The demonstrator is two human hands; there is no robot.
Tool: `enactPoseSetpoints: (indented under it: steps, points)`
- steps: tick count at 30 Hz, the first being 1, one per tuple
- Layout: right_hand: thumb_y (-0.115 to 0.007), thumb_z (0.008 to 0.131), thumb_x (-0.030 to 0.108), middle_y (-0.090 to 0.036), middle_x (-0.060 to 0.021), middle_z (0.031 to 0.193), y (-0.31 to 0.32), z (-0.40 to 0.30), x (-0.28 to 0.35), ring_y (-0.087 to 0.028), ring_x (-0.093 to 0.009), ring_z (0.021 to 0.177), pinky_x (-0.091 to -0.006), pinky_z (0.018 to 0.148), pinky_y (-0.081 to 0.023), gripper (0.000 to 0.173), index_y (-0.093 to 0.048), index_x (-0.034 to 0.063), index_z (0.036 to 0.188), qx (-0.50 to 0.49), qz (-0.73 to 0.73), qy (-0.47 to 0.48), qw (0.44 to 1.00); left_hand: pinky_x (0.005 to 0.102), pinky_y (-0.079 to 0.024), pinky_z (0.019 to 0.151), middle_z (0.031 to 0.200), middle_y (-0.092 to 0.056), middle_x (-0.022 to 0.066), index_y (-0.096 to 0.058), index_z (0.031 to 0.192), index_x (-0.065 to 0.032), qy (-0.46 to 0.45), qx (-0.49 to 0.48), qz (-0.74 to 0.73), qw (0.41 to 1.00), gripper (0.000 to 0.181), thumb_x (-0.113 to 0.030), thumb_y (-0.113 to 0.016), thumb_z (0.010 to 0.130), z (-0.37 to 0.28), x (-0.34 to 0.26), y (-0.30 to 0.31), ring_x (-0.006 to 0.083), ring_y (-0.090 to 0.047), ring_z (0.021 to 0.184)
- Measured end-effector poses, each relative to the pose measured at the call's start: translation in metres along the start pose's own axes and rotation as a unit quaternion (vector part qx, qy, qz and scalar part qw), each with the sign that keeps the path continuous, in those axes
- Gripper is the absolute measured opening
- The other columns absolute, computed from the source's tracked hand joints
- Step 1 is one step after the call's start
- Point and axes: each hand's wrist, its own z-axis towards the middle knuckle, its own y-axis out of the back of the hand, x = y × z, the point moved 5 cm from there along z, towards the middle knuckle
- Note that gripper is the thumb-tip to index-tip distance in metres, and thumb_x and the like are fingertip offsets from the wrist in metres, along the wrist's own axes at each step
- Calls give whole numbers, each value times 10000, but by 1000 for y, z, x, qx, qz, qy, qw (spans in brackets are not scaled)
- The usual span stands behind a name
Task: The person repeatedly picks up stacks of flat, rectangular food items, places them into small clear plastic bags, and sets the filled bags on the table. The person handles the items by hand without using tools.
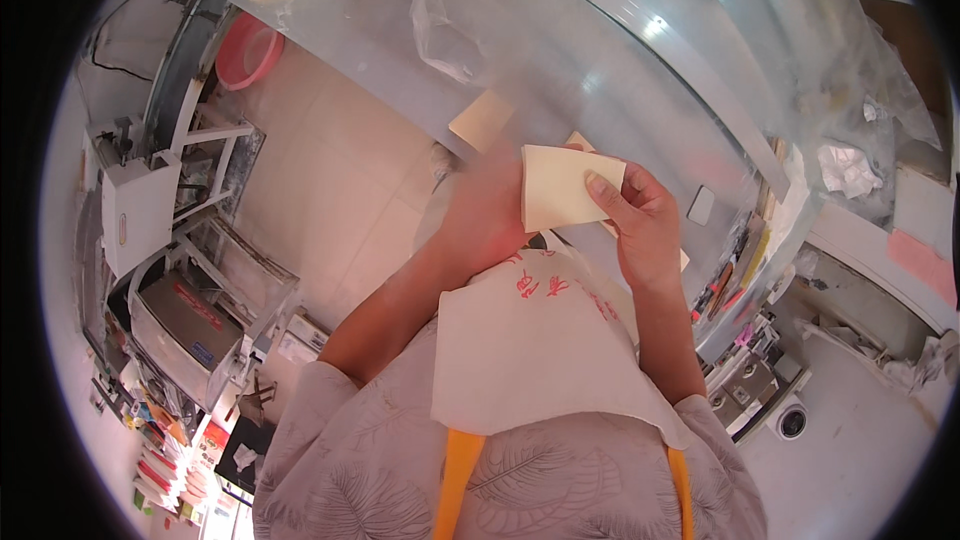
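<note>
A small stack of square, pale yellow dough sheets (562, 184), resembling wonton wrappers, is held up in front of my apron. My right hand (645, 214) grips its right side, thumb flat on the front face and the other fingers behind. At the stack's left edge is my left hand (487, 199), hazy in the picture; its fingers go behind the sheets and are mostly hidden. Another pale yellow square stack (482, 120) lies near the table edge, beyond my left hand. More pale pieces show partly behind my right hand.
The metal table (525, 37) carries a crumpled clear plastic bag (450, 30), a long metal strip (667, 60) and a small white rectangular object (701, 205). Crumpled white paper (847, 169) lies at right. To the left stand a pink basin (250, 52) and a machine with a white housing (142, 210).
</note>
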Motion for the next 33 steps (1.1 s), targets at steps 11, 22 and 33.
enactPoseSetpoints:
  steps: [11, 22, 33]
  points:
    - [-551, 1135, 166, -682, -104, 1358, 12, -13, 8, -680, -202, 1230, -371, 1044, -554, 363, -556, -14, 1450, 91, 260, 35, 961, 330, -579, 1031, 1585, -503, 124, -277, 1692, -34, -214, -41, 332, 917, 747, 23, -607, 1024, -28, -56, -108, 189, -552, 1409]
    - [-518, 1140, 164, -669, -120, 1370, 23, -18, 1, -681, -241, 1242, -412, 1054, -565, 360, -532, -5, 1457, 133, 294, 10, 947, 317, -577, 982, 1469, -599, 127, -277, 1702, -48, -190, -45, 346, 918, 800, -52, -682, 1012, -27, -52, -123, 172, -623, 1278]
    - [-634, 1098, 208, -700, -64, 1234, -3, 34, -35, -643, -145, 1135, -332, 972, -520, 356, -632, -1, 1385, 95, 33, -73, 992, 309, -488, 1044, 1400, -629, 92, -490, 1525, 19, 41, -164, 137, 976, 528, -175, -664, 1066, -13, -25, -10, 154, -595, 1285]
